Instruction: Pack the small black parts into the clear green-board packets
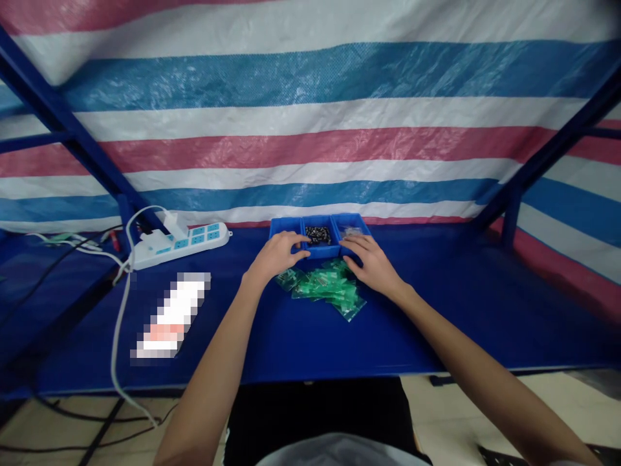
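striped sheeting (291,149) forms the backdrop beyond both hands; the blue worktop (320,349) extends beneath and to either side of them. a white power strip (194,241) lies beyond and to the left of the left hand, and a blurred oblong object (169,317), not identifiable, lies nearer the body on the same side. directly at the hands stands a row of three blue bins (323,252). the left hand (276,255) is half open at the left bin, thumb and fingers parted toward the middle one, with no object visible between them. the right hand (371,259) is loosely spread, fingers over the right bin and thumb apart; fingertip contact cannot be told. green packets (325,285) lie heaped between the hands, on their near side; they look light, limp and slippery, best pinched singly by a free edge or corner. clear pieces (352,231) lie under the right fingers, their form indistinct. small dark parts (319,235) fill the middle bin between the hands; probably hard and light, they would suit a fingertip pinch from the top.
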A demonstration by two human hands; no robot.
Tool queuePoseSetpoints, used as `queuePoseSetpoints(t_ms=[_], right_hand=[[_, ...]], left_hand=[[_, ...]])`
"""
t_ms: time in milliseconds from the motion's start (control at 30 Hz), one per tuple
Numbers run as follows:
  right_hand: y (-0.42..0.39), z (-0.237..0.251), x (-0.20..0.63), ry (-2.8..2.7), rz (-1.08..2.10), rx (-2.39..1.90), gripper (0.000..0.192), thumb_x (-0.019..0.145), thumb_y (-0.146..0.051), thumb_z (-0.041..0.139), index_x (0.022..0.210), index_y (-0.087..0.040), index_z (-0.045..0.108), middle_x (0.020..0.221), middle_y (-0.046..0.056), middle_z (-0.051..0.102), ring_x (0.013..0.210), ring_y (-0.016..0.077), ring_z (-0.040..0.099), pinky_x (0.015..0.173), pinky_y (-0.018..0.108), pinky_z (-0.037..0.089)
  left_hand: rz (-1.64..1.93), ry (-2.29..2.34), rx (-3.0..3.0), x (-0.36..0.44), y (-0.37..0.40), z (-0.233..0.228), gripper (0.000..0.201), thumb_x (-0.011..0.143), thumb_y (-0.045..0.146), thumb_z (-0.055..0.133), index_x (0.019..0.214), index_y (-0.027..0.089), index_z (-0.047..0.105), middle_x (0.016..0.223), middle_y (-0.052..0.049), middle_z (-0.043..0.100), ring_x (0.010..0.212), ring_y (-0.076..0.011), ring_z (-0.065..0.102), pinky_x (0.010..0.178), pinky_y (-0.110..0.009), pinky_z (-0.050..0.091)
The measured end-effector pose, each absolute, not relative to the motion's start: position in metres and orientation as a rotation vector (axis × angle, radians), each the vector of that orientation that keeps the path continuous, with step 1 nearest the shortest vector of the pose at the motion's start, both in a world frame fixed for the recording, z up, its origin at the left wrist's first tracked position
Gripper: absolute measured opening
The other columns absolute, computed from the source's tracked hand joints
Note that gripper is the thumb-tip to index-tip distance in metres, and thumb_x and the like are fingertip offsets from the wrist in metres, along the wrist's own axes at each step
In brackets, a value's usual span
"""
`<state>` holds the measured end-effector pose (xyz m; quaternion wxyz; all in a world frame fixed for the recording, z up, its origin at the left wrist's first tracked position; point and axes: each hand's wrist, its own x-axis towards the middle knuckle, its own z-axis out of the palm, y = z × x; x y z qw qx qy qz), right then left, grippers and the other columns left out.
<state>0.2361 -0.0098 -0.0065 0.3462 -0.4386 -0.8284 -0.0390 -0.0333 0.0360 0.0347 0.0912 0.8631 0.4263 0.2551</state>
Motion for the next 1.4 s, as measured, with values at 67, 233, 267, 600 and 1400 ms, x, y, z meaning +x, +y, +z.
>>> queuePoseSetpoints(t_ms=[67,233,267,600,1400], right_hand=[[-0.022,-0.002,0.235,-2.216,-0.102,-1.09,0.036,0.097,-0.028,0.05,0.13,-0.02,0.063,0.126,0.013,0.067,0.12,0.0304,0.057,0.102,0.054,0.048],[-0.05,-0.001,0.24,-2.547,0.127,-1.055,0.048,0.1,-0.045,0.046,0.145,-0.027,0.05,0.143,0.009,0.057,0.132,0.0301,0.05,0.106,0.053,0.044],[-0.053,-0.002,0.242,-2.553,0.146,-1.113,0.051,0.1,-0.048,0.045,0.147,-0.028,0.047,0.147,0.009,0.053,0.135,0.0313,0.048,0.107,0.055,0.042],[-0.082,-0.01,0.25,-2.543,0.122,-1.417,0.075,0.096,-0.064,0.041,0.16,-0.033,0.015,0.163,0.012,0.027,0.148,0.0381,0.027,0.108,0.064,0.036],[-0.113,-0.016,0.23,-2.555,-0.031,-1.328,0.055,0.1,-0.054,0.04,0.147,-0.026,0.047,0.159,0.014,0.034,0.15,0.0381,0.019,0.107,0.062,0.041]], left_hand=[[0.888,1.422,2.545,-0.034,0.016,0.044,0.022,0.088,0.03,0.07,0.107,0.018,0.072,0.092,-0.005,0.069,0.091,-0.0229,0.064,0.088,-0.038,0.05],[0.817,1.341,2.436,-0.02,-0.055,0.034,0.025,0.099,0.037,0.052,0.112,0.024,0.069,0.103,-0.003,0.069,0.097,-0.0204,0.065,0.091,-0.036,0.05],[0.756,1.288,2.458,-0.015,-0.065,0.026,0.027,0.1,0.039,0.051,0.118,0.026,0.068,0.113,-0.004,0.068,0.106,-0.0215,0.064,0.096,-0.038,0.049],[0.501,1.563,2.551,-0.001,-0.078,-0.013,0.056,0.1,0.054,0.042,0.152,0.031,0.038,0.153,-0.01,0.044,0.143,-0.0394,0.035,0.112,-0.065,0.032],[0.754,1.427,2.636,-0.019,-0.108,-0.018,0.016,0.099,0.033,0.053,0.097,0.019,0.061,0.135,-0.01,0.062,0.137,-0.0311,0.047,0.107,-0.049,0.044]])
